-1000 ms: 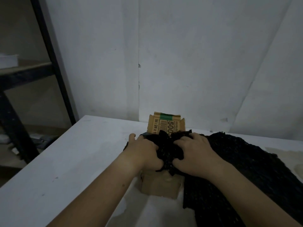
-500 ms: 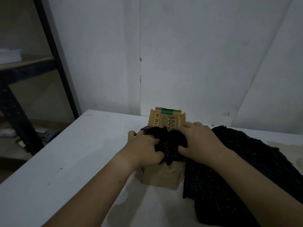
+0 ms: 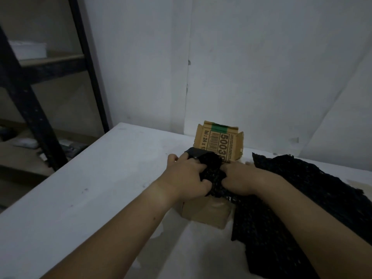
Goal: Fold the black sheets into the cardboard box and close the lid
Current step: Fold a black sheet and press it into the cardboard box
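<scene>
Shelving (image 3: 30, 93), dark metal uprights, stands far left, apart from the table (image 3: 96, 194). Tabletop is white, flat and scuffed, with a wide bare stretch on its left side; its far edge sits close to the white wall (image 3: 261, 67). Left hand (image 3: 186, 178) is over the box's left top edge, fingers curled down into the black sheets (image 3: 214, 174), gripping them. Cardboard box (image 3: 205, 213) is mid-table: small, brown, plain front face showing below the hands. Its lid (image 3: 220, 140) stands upright at the back, not closed, printed with a barcode, digits and a green strip. Sheets are bunched at the box mouth between both hands; the material is black, knobbly and mesh-like with ragged edges. Right hand (image 3: 244, 179) grips the bunch from the right, fingers curled, thumb pinching in. Rest of the sheets lies on the table just right of the box, running out of view at the right.
</scene>
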The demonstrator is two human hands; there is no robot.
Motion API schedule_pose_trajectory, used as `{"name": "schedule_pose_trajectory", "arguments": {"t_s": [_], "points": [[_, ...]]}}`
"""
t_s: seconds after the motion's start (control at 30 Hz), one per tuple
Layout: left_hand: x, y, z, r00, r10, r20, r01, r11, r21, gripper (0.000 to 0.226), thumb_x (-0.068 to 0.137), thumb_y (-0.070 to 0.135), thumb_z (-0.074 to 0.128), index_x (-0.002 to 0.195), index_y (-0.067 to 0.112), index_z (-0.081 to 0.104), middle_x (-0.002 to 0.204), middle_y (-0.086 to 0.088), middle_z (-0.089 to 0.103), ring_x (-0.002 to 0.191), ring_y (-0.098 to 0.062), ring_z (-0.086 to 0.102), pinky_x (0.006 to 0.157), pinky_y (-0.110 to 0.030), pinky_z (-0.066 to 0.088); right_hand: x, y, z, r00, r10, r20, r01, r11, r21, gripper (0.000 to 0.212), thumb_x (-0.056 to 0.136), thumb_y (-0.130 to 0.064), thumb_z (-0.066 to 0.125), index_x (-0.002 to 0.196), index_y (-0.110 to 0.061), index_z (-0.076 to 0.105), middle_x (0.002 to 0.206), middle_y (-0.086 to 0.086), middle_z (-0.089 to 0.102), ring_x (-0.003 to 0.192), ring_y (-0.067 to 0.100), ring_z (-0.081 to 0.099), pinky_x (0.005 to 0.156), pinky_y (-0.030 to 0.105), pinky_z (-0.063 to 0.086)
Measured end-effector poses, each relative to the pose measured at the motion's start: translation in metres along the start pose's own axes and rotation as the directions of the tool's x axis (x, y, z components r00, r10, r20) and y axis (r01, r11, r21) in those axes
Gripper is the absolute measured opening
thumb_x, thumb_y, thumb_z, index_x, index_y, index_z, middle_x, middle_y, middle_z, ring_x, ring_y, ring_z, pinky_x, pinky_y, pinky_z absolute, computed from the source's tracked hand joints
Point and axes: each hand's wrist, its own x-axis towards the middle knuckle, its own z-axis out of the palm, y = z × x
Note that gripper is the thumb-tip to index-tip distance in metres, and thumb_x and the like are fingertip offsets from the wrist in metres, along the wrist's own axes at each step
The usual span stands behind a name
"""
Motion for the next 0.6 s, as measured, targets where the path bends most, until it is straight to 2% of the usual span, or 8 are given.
{"name": "schedule_pose_trajectory", "arguments": {"t_s": [0.07, 0.13, 0.2, 0.3, 0.37, 0.43, 0.5, 0.6], "points": [[0.000, 0.000, -0.001, 1.000, -0.004, 0.018, 0.004, 1.000, -0.003, 0.040, 0.075, 0.048, 0.035, 0.094, 0.028, 0.064, 0.112, 0.011, 0.061, 0.115, -0.015, 0.039, 0.094, -0.039, 0.023, -0.011, 0.006, -0.006, 0.997, -0.059, -0.050, 0.062, 0.995, 0.075, 0.039, 0.096, -0.027, 0.045, 0.134, -0.026, 0.049, 0.134, 0.000, 0.052, 0.122, 0.021, 0.046, 0.105, 0.034, 0.029], [0.001, 0.000, -0.002, 0.999, -0.017, 0.049, 0.017, 1.000, 0.009, 0.040, 0.074, 0.049, 0.034, 0.092, 0.028, 0.063, 0.111, 0.009, 0.060, 0.114, -0.016, 0.039, 0.095, -0.041, 0.024, -0.030, 0.016, -0.013, 0.977, -0.108, -0.185, 0.145, 0.969, 0.202, 0.039, 0.094, -0.030, 0.051, 0.133, -0.033, 0.051, 0.127, -0.009, 0.057, 0.113, 0.014, 0.055, 0.098, 0.028, 0.042], [0.001, 0.002, -0.004, 0.997, -0.032, 0.075, 0.029, 0.999, 0.037, 0.044, 0.074, 0.050, 0.033, 0.097, 0.027, 0.063, 0.112, 0.007, 0.060, 0.115, -0.018, 0.039, 0.096, -0.042, 0.025, -0.052, 0.024, -0.018, 0.932, -0.169, -0.321, 0.256, 0.934, 0.251, 0.025, 0.091, -0.030, 0.052, 0.112, -0.042, 0.060, 0.112, -0.017, 0.062, 0.097, 0.007, 0.059, 0.084, 0.025, 0.048], [0.003, 0.004, -0.007, 0.991, -0.047, 0.122, 0.039, 0.997, 0.062, 0.052, 0.073, 0.049, 0.033, 0.109, 0.027, 0.063, 0.121, 0.006, 0.059, 0.120, -0.020, 0.038, 0.097, -0.043, 0.025, -0.077, 0.022, -0.016, 0.923, -0.235, -0.306, 0.281, 0.953, 0.116, 0.026, 0.087, -0.040, 0.047, 0.103, -0.042, 0.067, 0.103, -0.019, 0.058, 0.110, -0.001, 0.044, 0.091, 0.019, 0.036], [0.005, 0.005, -0.010, 0.984, -0.058, 0.171, 0.043, 0.995, 0.090, 0.044, 0.073, 0.048, 0.034, 0.104, 0.029, 0.060, 0.122, 0.005, 0.058, 0.120, -0.021, 0.038, 0.097, -0.043, 0.025, -0.082, 0.014, -0.006, 0.913, -0.293, -0.283, 0.309, 0.951, 0.010, 0.045, 0.078, -0.056, 0.034, 0.096, -0.035, 0.070, 0.091, -0.016, 0.056, 0.112, 0.006, 0.044, 0.098, 0.020, 0.033], [0.007, 0.007, -0.013, 0.973, -0.078, 0.215, 0.051, 0.990, 0.129, 0.036, 0.077, 0.044, 0.039, 0.101, 0.028, 0.059, 0.119, 0.003, 0.057, 0.118, -0.022, 0.039, 0.095, -0.043, 0.025, -0.077, 0.004, 0.005, 0.928, -0.296, -0.224, 0.288, 0.955, -0.068, 0.051, 0.069, -0.068, 0.023, 0.073, -0.031, 0.059, 0.082, -0.012, 0.050, 0.113, 0.018, 0.043, 0.106, 0.030, 0.030], [0.011, 0.009, -0.015, 0.965, -0.102, 0.243, 0.064, 0.985, 0.160, 0.030, 0.083, 0.040, 0.044, 0.105, 0.027, 0.060, 0.116, 0.002, 0.057, 0.117, -0.023, 0.039, 0.093, -0.042, 0.024, -0.068, -0.001, 0.011, 0.960, -0.237, -0.149, 0.217, 0.966, -0.138, 0.046, 0.073, -0.071, 0.031, 0.074, -0.031, 0.054, 0.092, -0.007, 0.053, 0.126, 0.024, 0.031, 0.114, 0.036, 0.016], [0.014, 0.012, -0.015, 0.959, -0.122, 0.256, 0.074, 0.979, 0.191, 0.033, 0.087, 0.039, 0.045, 0.114, 0.026, 0.060, 0.117, 0.000, 0.057, 0.116, -0.024, 0.040, 0.092, -0.042, 0.022, -0.063, -0.004, 0.008, 0.969, -0.207, -0.135, 0.180, 0.966, -0.188, 0.041, 0.080, -0.063, 0.049, 0.089, -0.026, 0.065, 0.111, 0.002, 0.059, 0.138, 0.025, 0.020, 0.117, 0.040, 0.000]]}}
